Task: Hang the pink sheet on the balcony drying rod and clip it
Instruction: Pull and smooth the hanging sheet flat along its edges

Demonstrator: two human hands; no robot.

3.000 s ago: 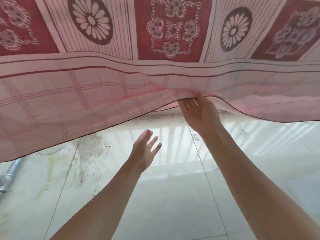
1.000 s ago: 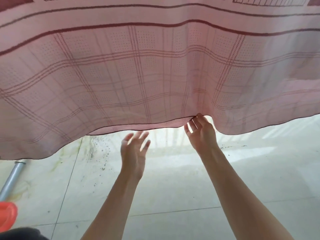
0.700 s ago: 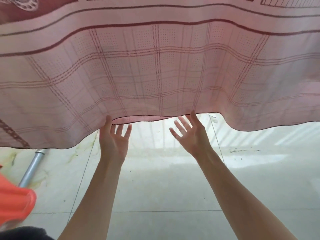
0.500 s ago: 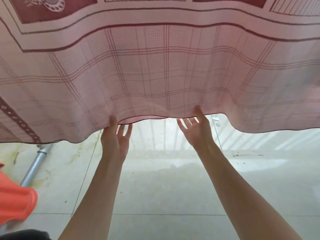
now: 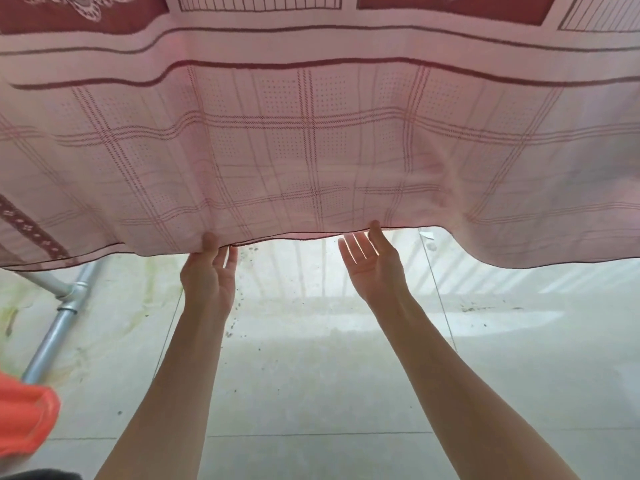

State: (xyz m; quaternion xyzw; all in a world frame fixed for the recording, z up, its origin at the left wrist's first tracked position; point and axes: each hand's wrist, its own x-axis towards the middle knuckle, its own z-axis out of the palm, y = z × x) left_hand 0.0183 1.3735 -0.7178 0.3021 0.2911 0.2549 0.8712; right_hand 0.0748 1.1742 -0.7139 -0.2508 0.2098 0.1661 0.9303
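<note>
The pink sheet [image 5: 311,150], checked with dark red patterned squares near the top, hangs across the whole upper view, its lower hem wavy. The rod and any clips are out of sight. My left hand [image 5: 207,278] reaches up to the hem, thumb on the front of the cloth and fingers behind it, pinching the edge. My right hand [image 5: 374,265] is a little to the right, palm towards me and fingers spread. Its thumb and fingertips just touch the hem, with nothing held.
A pale tiled floor [image 5: 329,375] with dark specks and greenish stains lies below. At the lower left a grey metal pipe [image 5: 52,341] with a joint slants upward. An orange object [image 5: 24,417] sits at the bottom left corner.
My right hand let go of its pinch on the hem and opened. My left hand rose from open air to the hem and closed its thumb on it. The hem now hangs straighter.
</note>
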